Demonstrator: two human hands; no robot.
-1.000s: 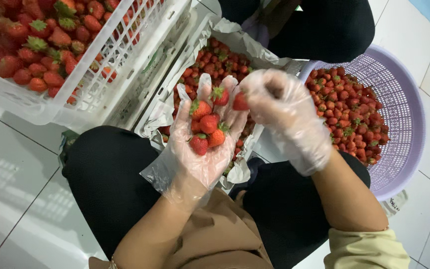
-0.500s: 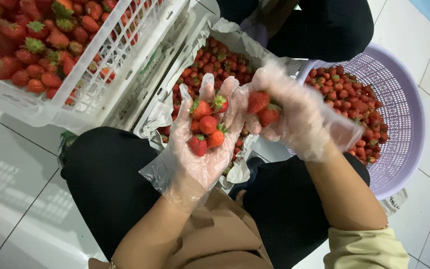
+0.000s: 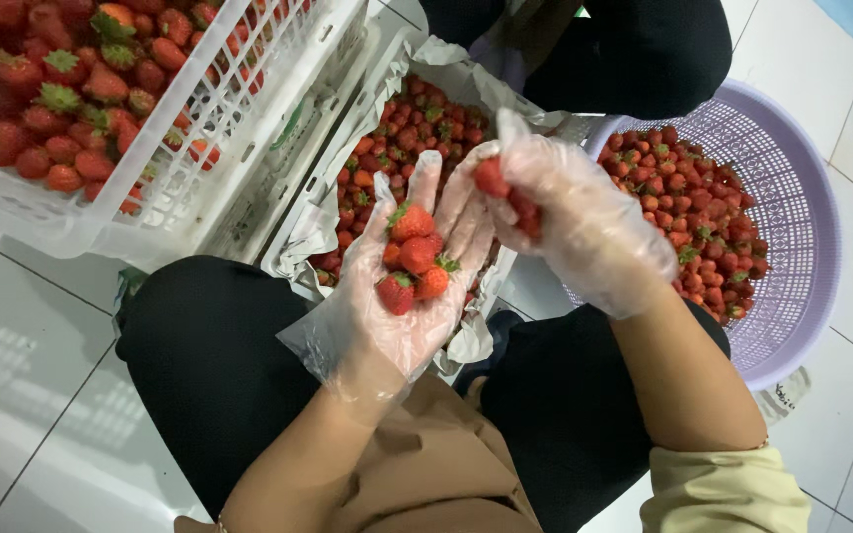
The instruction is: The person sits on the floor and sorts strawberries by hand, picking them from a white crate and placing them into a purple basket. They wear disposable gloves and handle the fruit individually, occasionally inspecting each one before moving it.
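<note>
A head-worn camera is looking down at a seated person's lap, where both hands are being worn in loose, clear plastic gloves. The left hand is being held palm up with its fingers spread, and a small cluster of strawberries is being cradled in the open palm. Just to its right, the right hand is being held curled, its fingers closed around a few red strawberries, one strawberry being pinched at the fingertips, close to the tips of the left fingers.

Directly beneath the hands, a paper-lined crate of small strawberries is being kept on the floor between the knees. To the right, a round lilac plastic basket, partly filled with more small strawberries, is sitting on the white tiled floor. At the upper left, a white slatted plastic crate of larger strawberries with green caps is being shown, raised beside the lined crate. At the top, the dark clothing of another person is being shown behind the basket.
</note>
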